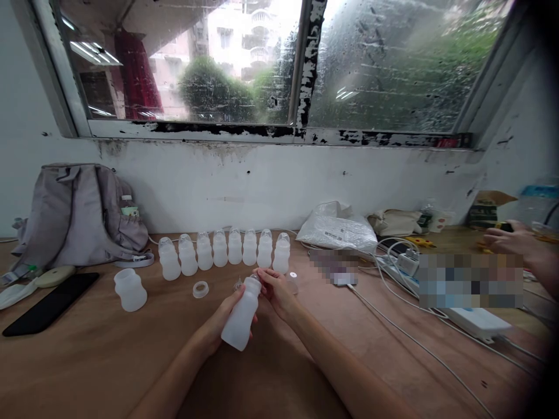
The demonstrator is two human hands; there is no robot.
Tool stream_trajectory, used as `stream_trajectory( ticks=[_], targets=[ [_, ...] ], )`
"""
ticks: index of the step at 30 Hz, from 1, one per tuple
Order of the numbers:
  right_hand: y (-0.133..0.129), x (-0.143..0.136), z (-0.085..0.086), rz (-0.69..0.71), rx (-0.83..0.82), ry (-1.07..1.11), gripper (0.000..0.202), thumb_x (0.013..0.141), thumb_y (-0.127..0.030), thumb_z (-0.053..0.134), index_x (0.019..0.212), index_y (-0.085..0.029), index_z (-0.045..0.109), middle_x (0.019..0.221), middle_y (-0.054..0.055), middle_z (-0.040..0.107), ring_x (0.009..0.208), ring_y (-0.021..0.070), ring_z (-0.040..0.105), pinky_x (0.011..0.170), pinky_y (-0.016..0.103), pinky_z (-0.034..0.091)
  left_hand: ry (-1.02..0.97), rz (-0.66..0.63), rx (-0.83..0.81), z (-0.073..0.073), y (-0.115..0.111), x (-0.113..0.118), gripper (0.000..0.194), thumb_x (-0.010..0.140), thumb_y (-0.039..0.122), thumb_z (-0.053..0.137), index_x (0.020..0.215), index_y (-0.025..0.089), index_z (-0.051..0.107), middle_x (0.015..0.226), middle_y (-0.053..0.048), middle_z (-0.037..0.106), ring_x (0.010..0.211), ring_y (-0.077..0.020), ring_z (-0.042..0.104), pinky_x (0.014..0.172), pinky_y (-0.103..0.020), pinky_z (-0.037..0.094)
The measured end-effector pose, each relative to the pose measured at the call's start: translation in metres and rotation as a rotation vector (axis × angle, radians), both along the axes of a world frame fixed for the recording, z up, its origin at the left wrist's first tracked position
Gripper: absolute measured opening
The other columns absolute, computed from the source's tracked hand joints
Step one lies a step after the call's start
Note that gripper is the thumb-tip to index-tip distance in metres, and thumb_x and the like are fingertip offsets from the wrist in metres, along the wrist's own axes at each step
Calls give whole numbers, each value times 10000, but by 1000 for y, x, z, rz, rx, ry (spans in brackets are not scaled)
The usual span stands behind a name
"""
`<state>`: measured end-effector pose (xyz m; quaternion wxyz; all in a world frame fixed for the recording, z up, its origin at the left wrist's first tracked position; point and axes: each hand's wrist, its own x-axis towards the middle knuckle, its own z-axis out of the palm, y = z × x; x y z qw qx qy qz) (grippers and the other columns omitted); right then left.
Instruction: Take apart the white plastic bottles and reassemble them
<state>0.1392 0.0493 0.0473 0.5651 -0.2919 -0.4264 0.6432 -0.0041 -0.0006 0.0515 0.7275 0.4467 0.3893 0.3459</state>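
My left hand (222,320) is wrapped around a frosted white baby bottle (241,320), tilted with its top leaning away to the right. At the bottle's neck, the fingers of my right hand (277,291) are pinched together; what lies between them is too small to make out. Just beyond the bottle a clear nipple (238,285) lies on the table. A white screw ring (201,289) is further left, and a clear cap (293,283) is partly behind my right hand. To the left stands a bottle without a top (131,291).
Several capped bottles (234,247) form a row at the back. A grey backpack (82,215) and black phone-like slab (51,304) lie left. Right are a silvery bag (336,227), white cables (402,331), a power strip (476,323) and another person's hand (506,238).
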Motion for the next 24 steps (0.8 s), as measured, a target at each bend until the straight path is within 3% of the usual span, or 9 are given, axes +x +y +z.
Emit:
stream_trajectory(
  ticks=[3,7,11,15,18,21,24],
  targets=[
    [1,0,-1,-24,-45,31,210,633,-323,669,734,-142,638,485,-52,449,414,51,341,414,195,299,29,58,93,2,0,-1,503,753,590,410,866,121,555,687,-48,608,498,-120,550,453,-213,402],
    [3,-2,-7,-145,-55,69,204,621,-338,666,689,-152,615,464,-63,422,382,51,338,379,196,287,84,297,421,6,10,-9,377,705,496,550,809,133,564,714,-19,603,629,-130,561,544,-204,415],
    [3,-10,-17,-149,-13,-18,211,616,-354,656,666,-156,599,446,-74,396,349,52,329,358,202,271,269,522,601,24,25,-43,454,611,479,629,899,148,515,866,-59,623,797,-199,590,655,-260,461],
    [-2,-18,-23,-117,63,-236,236,635,-390,632,656,-160,584,456,-72,414,338,51,339,351,200,251,737,669,751,50,31,-99,605,567,490,644,1062,200,454,934,-46,600,732,-200,607,633,-297,474],
    [-5,-20,-23,-98,139,-382,254,670,-411,597,642,-159,578,411,-73,399,339,57,333,353,198,227,1201,723,812,68,32,-137,489,646,510,553,1059,256,485,904,-19,607,791,-217,593,703,-315,442],
    [-8,-21,-22,-90,194,-472,247,687,-403,582,625,-164,586,394,-68,397,353,64,331,364,200,222,1528,660,712,79,33,-160,503,680,548,488,1062,220,485,924,-84,612,887,-287,557,724,-361,412],
    [-10,-21,-22,-92,246,-516,210,688,-371,586,619,-173,601,420,-57,421,382,74,344,388,208,237,1718,568,646,80,34,-171,564,707,595,417,1085,180,472,950,-137,610,934,-337,526,761,-442,368]
  ],
)
